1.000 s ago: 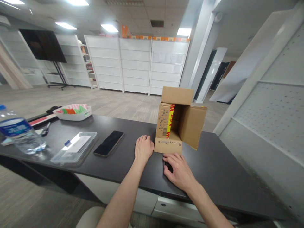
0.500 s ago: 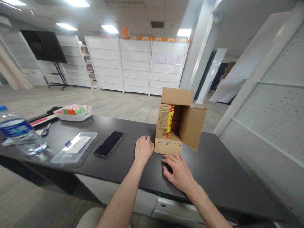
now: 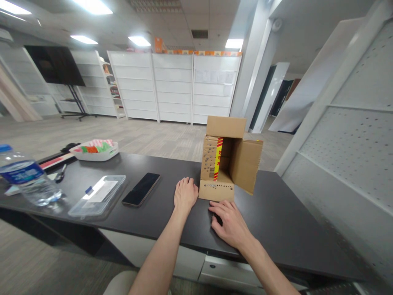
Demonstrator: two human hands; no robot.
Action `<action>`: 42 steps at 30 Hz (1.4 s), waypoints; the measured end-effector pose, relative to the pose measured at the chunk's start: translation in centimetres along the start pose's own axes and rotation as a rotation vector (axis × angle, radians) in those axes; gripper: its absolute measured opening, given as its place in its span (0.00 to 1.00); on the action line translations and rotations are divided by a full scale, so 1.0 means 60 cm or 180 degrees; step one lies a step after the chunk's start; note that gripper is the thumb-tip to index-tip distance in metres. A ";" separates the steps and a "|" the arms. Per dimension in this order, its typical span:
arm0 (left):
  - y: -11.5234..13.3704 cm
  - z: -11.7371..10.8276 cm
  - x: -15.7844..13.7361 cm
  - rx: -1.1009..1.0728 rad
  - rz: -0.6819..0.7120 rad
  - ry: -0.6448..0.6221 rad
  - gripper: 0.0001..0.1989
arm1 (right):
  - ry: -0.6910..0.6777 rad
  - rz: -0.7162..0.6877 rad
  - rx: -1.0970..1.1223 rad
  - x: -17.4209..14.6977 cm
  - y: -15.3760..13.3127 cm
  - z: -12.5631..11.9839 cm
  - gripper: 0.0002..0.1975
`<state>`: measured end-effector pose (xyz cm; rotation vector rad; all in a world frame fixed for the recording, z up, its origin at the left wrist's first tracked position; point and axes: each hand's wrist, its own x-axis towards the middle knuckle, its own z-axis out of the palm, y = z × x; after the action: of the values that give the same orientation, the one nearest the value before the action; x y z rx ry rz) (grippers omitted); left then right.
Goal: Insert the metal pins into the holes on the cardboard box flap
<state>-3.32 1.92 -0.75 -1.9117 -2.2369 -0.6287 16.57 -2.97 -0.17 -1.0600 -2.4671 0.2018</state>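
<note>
My left hand [image 3: 186, 193] lies palm down on the dark desk, fingers slightly bent, with nothing visible in it. Its fingertips are just left of an upright cardboard box [image 3: 209, 159]. This box has its opening facing me, flaps folded out, and a yellow and red tape strip down its front. Below the lower flap, my right hand [image 3: 229, 223] rests on the desk with its fingers curled around a small dark object [image 3: 217, 218]. Most of that object is hidden under the hand, so its kind is unclear.
Left of my hands lie a black phone [image 3: 141, 189] and a clear plastic case [image 3: 98, 196]. A water bottle [image 3: 27, 176], a pen [image 3: 61, 174] and a white basket [image 3: 95, 153] with colourful contents stand farther left. A perforated white panel [image 3: 353, 143] borders the right side.
The view has shifted slightly, moving the whole scene a little. Both hands and the box keep practically the same places on the desk.
</note>
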 end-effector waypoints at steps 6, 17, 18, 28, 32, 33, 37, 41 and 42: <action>-0.002 0.001 0.001 0.0054 0.0010 -0.0049 0.15 | 0.0015 0.0013 -0.0049 0.001 -0.003 0.000 0.15; -0.005 0.007 0.000 0.0083 0.0041 0.0013 0.15 | 0.0026 0.0033 0.0010 0.003 -0.005 -0.002 0.13; -0.005 0.007 0.000 0.0094 0.0045 0.0014 0.15 | 0.0024 0.0044 0.0025 0.004 -0.005 -0.002 0.13; 0.000 -0.005 -0.002 0.0138 0.0060 0.0033 0.14 | -0.0019 0.0105 0.0072 0.004 -0.008 -0.008 0.13; 0.000 -0.004 -0.002 0.0171 0.0046 0.0043 0.14 | 0.0039 0.0091 0.0073 0.002 -0.007 -0.007 0.14; 0.000 -0.004 -0.002 0.0177 0.0046 0.0035 0.14 | 0.0072 0.0092 0.0075 0.002 -0.007 -0.007 0.15; -0.002 -0.001 0.000 0.0191 0.0042 0.0006 0.14 | 0.0101 0.0097 0.0126 0.002 -0.009 -0.008 0.14; -0.002 0.000 0.001 0.0192 0.0057 0.0044 0.14 | 0.0050 0.0099 0.0187 0.001 -0.010 -0.009 0.13; -0.002 0.000 0.001 0.0189 0.0056 0.0053 0.14 | 0.0057 0.0106 0.0198 0.001 -0.011 -0.008 0.14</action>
<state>-3.46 1.96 -0.75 -1.8889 -2.2006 -0.5669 16.35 -3.39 0.49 -1.0726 -2.4124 0.2763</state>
